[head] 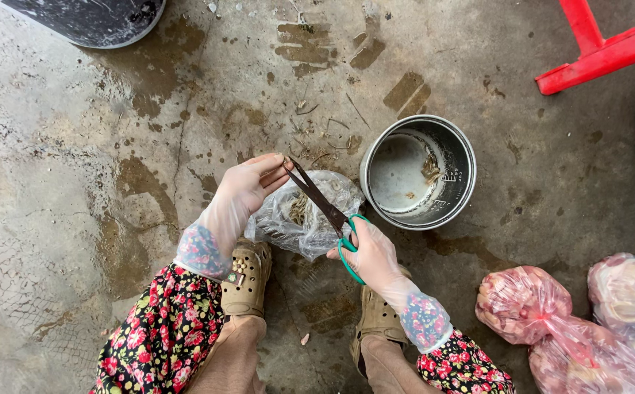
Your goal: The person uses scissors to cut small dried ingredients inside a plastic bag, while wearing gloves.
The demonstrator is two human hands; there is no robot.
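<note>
While the right hand [373, 252] grips open scissors [326, 210], left hand [248, 186] pinches something small at their tips.

A single head-worn camera looks almost straight down from above the person onto the wet concrete floor [77, 182]. It sits close, with the person's own sleeves, knees and shoes at the bottom edge of the frame. The floor stretches away toward the top.
</note>
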